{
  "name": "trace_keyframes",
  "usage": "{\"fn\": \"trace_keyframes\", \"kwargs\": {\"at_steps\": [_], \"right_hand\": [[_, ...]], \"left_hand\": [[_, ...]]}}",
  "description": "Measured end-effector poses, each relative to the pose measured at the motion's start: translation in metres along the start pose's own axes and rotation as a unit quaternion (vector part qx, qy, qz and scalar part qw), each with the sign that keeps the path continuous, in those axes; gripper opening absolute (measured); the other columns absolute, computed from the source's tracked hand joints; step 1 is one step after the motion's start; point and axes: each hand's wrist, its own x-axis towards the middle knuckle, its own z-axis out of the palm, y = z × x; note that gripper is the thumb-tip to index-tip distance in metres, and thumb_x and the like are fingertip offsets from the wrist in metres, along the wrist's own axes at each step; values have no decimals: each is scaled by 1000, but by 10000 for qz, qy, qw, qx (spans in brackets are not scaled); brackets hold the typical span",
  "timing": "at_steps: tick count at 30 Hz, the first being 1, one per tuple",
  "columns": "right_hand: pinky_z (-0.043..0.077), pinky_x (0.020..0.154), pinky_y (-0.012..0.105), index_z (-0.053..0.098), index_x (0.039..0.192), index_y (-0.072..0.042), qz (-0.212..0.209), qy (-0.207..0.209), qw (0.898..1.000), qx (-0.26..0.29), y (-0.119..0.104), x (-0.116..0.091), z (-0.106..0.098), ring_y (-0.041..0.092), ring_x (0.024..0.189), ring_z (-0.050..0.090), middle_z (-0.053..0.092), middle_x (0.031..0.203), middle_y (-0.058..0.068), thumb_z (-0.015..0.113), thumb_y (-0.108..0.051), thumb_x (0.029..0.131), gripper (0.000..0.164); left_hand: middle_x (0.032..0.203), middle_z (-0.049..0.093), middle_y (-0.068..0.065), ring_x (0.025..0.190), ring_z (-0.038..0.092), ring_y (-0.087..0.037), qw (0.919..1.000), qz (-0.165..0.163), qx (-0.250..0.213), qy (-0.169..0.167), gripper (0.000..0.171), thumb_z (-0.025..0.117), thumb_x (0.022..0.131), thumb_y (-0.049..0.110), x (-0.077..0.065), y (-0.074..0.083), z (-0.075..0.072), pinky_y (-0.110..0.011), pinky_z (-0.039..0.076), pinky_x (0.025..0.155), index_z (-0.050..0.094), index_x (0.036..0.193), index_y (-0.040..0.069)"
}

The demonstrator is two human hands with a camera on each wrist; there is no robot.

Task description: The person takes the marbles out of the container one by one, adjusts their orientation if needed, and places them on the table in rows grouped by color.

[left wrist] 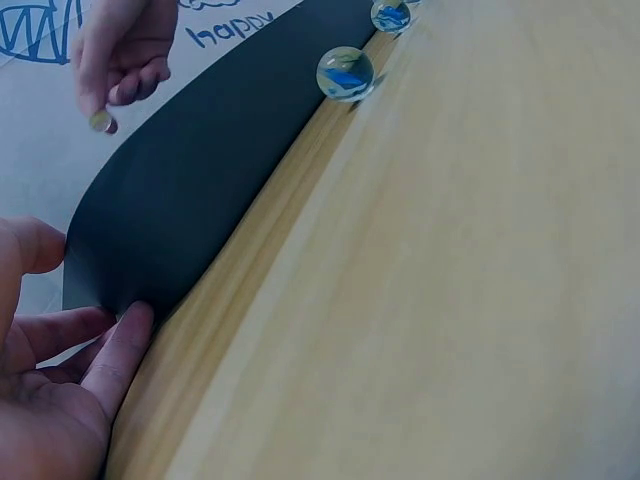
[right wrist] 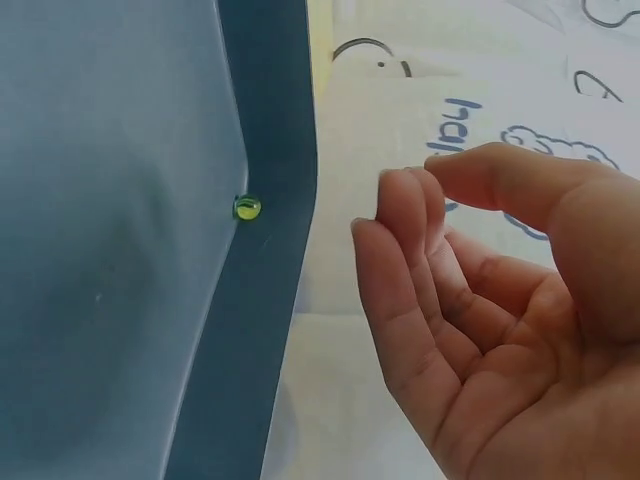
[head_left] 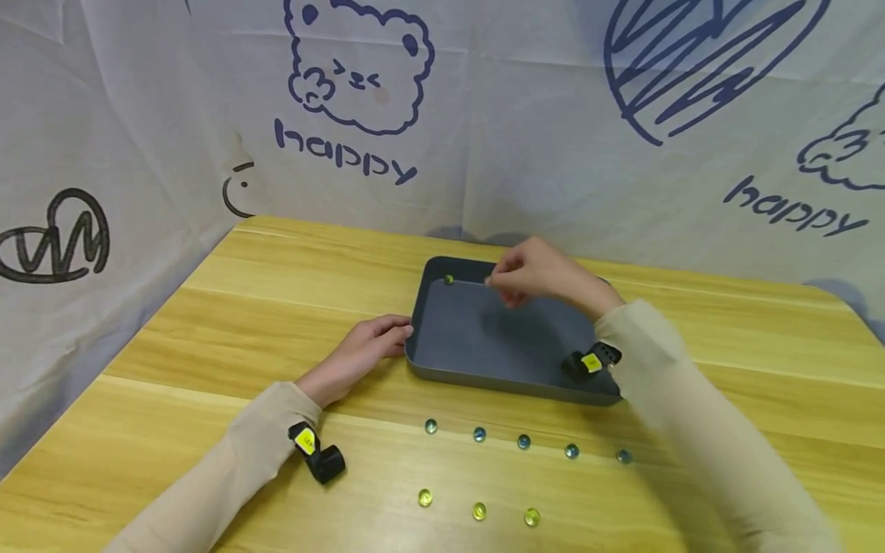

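Observation:
A dark grey rectangular tray (head_left: 477, 379) lies on the wooden table. Over its far side, my right hand (head_left: 535, 273) pinches a small yellowish marble (left wrist: 101, 121) between its fingertips, as the left wrist view shows; in the right wrist view the fingers hide it. A yellow-green marble (right wrist: 248, 208) lies inside the tray against the wall, near the far left corner. My left hand (head_left: 366, 346) rests against the tray's left side, its fingertips touching the outer wall with the fingers loosely extended.
In front of the tray runs a row of several blue marbles (head_left: 523, 442). Nearer still lie three yellow marbles (head_left: 479, 511) in a line. A white cloth (head_left: 498, 153) with drawings hangs behind the table (head_left: 311, 269).

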Motion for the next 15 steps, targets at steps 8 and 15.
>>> {"fn": "trace_keyframes", "kwargs": {"at_steps": [8, 15], "right_hand": [[52, 68, 38, 71, 95, -4, -286, 352, 9990, -56, 13, -28, -2, 24, 68, 59, 61, 66, 6, 65, -22, 94, 20], [41, 56, 32, 73, 100, -6, -572, 463, 9970, -217, 20, -62, 1, 22, 64, 53, 63, 71, 1, 66, -23, 93, 20]], "left_hand": [[136, 52, -19, 114, 58, -29, 10000, -27, -34, 21, 49, 48, 102, 28, -1, 1, -1, -42, 41, 104, 46, 140, -2], [136, 52, -18, 114, 58, -28, 10000, -41, -65, -2, 48, 47, 102, 28, -2, 1, 0, -43, 39, 106, 46, 141, -1]]}}
